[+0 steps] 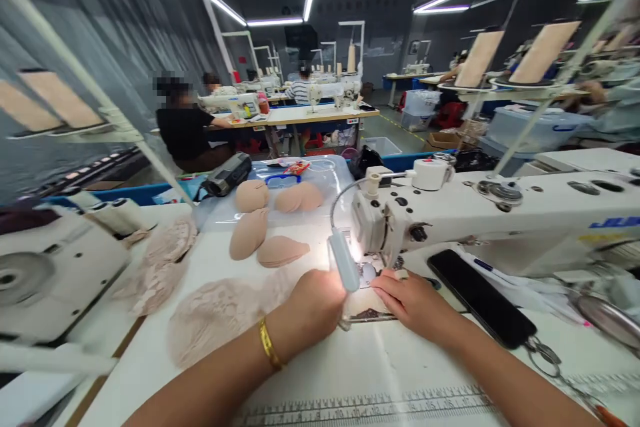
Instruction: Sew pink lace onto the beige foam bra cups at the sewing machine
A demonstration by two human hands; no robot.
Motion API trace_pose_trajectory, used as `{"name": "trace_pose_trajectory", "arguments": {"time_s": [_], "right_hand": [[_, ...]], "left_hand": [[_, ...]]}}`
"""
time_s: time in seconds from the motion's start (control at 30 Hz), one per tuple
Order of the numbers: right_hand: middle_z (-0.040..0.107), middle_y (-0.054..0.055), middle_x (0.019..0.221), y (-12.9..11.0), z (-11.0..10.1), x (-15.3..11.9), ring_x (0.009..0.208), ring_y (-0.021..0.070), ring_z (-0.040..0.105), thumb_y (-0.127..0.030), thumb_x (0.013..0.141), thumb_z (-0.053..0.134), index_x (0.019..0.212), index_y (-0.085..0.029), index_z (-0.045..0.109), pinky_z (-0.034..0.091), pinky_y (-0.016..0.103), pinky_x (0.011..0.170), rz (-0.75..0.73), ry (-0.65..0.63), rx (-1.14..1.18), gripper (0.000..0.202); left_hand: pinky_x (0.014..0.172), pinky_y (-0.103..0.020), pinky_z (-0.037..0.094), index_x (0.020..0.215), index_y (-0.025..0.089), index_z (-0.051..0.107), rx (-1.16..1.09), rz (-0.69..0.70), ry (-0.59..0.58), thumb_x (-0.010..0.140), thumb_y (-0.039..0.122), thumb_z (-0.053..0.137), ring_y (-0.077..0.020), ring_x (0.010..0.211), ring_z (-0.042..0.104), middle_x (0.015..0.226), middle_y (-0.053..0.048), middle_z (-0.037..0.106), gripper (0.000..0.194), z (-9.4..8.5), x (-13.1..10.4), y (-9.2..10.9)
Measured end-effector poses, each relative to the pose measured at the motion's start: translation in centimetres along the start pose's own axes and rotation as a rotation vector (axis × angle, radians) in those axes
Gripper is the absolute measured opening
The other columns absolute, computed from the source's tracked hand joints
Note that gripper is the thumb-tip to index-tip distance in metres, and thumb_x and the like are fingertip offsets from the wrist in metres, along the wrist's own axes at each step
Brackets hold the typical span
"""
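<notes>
My left hand (pixel 317 303), with a gold bracelet at the wrist, is curled closed at the left of the sewing machine's (pixel 445 210) needle area. A small gooseneck lamp (pixel 344 263) covers part of its fingers, so what they grip is hidden. Across the metal needle plate (pixel 367 273), my right hand (pixel 415 300) has its fingers pressed together, fingertips down beside the presser foot. Anything under those fingertips is too small to make out. Sheer beige lace (pixel 215 317) lies left of my left hand. Beige moulded bra cups (pixel 249 233) lie beyond it in small stacks.
A black phone (pixel 483 297) with a key ring lies right of my right hand. A printed ruler strip (pixel 370 408) runs along the front edge. More lace (pixel 165 263) is heaped at left by another machine (pixel 55 273). A person in black (pixel 183 127) sits ahead.
</notes>
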State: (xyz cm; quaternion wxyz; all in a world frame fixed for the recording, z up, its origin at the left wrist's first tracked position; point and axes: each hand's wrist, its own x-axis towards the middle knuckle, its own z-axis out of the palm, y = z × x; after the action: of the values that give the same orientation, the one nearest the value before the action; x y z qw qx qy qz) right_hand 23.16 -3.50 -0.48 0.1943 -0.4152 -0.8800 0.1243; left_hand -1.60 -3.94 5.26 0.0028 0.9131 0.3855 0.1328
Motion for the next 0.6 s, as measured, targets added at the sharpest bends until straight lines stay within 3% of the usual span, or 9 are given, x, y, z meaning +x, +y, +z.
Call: {"name": "trace_pose_trajectory", "arguments": {"time_s": [0.07, 0.13, 0.2, 0.27, 0.37, 0.43, 0.5, 0.53, 0.6], "right_hand": [[0.063, 0.007, 0.084, 0.5, 0.5, -0.2, 0.073, 0.0238, 0.056, -0.033, 0.107, 0.037, 0.101, -0.026, 0.069, 0.043, 0.033, 0.066, 0.019, 0.008, 0.047, 0.032], [0.064, 0.007, 0.086, 1.0, 1.0, -0.4, 0.071, 0.0233, 0.058, -0.036, 0.106, 0.038, 0.101, -0.028, 0.069, 0.044, 0.033, 0.063, 0.014, 0.01, 0.081, 0.033], [0.065, 0.007, 0.088, 1.6, 1.5, -0.6, 0.07, 0.0233, 0.059, -0.038, 0.106, 0.038, 0.102, -0.028, 0.069, 0.045, 0.034, 0.063, 0.007, 0.01, 0.097, 0.033], [0.067, 0.008, 0.091, 2.1, 2.0, -0.8, 0.075, 0.0248, 0.061, -0.038, 0.106, 0.038, 0.101, -0.028, 0.069, 0.047, 0.037, 0.066, 0.002, 0.021, 0.088, 0.034], [0.069, 0.01, 0.097, 2.4, 2.4, -1.0, 0.083, 0.0275, 0.063, -0.038, 0.105, 0.039, 0.098, -0.027, 0.069, 0.05, 0.041, 0.072, -0.002, 0.051, 0.062, 0.033], [0.069, 0.011, 0.098, 1.9, 2.3, -1.0, 0.084, 0.0275, 0.063, -0.037, 0.104, 0.04, 0.098, -0.026, 0.069, 0.051, 0.043, 0.076, -0.014, 0.063, 0.067, 0.032], [0.068, 0.011, 0.094, 0.6, 1.8, -0.9, 0.084, 0.0268, 0.062, -0.035, 0.105, 0.039, 0.097, -0.024, 0.069, 0.051, 0.043, 0.076, -0.049, 0.045, 0.081, 0.033], [0.067, 0.01, 0.091, -0.4, 1.5, -0.8, 0.084, 0.0265, 0.062, -0.034, 0.105, 0.038, 0.097, -0.024, 0.069, 0.051, 0.042, 0.076, -0.078, 0.021, 0.085, 0.034], [0.064, 0.01, 0.088, -3.0, 0.9, -0.6, 0.084, 0.0259, 0.06, -0.031, 0.106, 0.036, 0.095, -0.022, 0.069, 0.05, 0.04, 0.073, -0.146, -0.051, 0.095, 0.035]], "left_hand": [[0.056, -0.031, 0.042, 0.072, 0.02, 0.054, 0.093, -0.142, 0.064, 0.077, 0.001, 0.054, -0.0207, 0.056, 0.055, 0.068, -0.005, 0.059, 0.019, -2.3, 0.1, -1.7], [0.068, -0.036, 0.048, 0.091, 0.016, 0.063, 0.184, -0.312, 0.197, 0.089, 0.004, 0.049, -0.0251, 0.073, 0.062, 0.086, -0.011, 0.066, 0.018, -5.5, -0.7, -3.7], [0.082, -0.039, 0.05, 0.115, 0.015, 0.062, 0.195, -0.4, 0.387, 0.099, 0.015, 0.048, -0.027, 0.093, 0.065, 0.109, -0.013, 0.068, 0.021, -8.7, -2.8, -5.0], [0.084, -0.036, 0.05, 0.118, 0.017, 0.062, 0.132, -0.434, 0.472, 0.103, 0.025, 0.048, -0.0243, 0.097, 0.065, 0.11, -0.009, 0.069, 0.021, -10.7, -5.9, -5.3], [0.08, -0.035, 0.05, 0.112, 0.02, 0.065, 0.063, -0.505, 0.272, 0.1, 0.027, 0.054, -0.0241, 0.093, 0.066, 0.103, -0.007, 0.07, 0.018, -10.7, -11.6, -4.3], [0.087, -0.04, 0.049, 0.115, 0.02, 0.065, 0.058, -0.515, 0.05, 0.091, 0.028, 0.067, -0.0293, 0.102, 0.065, 0.113, -0.009, 0.069, 0.025, -9.2, -15.1, -3.3], [0.084, -0.04, 0.048, 0.097, 0.019, 0.066, 0.046, -0.542, -0.12, 0.088, 0.023, 0.068, -0.0302, 0.096, 0.064, 0.107, -0.01, 0.069, 0.01, -7.7, -17.5, -2.3], [0.081, -0.039, 0.047, 0.09, 0.019, 0.064, 0.025, -0.559, -0.152, 0.091, 0.021, 0.062, -0.0294, 0.093, 0.064, 0.102, -0.01, 0.068, 0.003, -7.1, -18.2, -1.8], [0.078, -0.037, 0.046, 0.086, 0.019, 0.061, -0.078, -0.591, -0.118, 0.098, 0.019, 0.048, -0.0267, 0.087, 0.063, 0.095, -0.009, 0.067, 0.017, -6.4, -18.6, -1.0]]}}
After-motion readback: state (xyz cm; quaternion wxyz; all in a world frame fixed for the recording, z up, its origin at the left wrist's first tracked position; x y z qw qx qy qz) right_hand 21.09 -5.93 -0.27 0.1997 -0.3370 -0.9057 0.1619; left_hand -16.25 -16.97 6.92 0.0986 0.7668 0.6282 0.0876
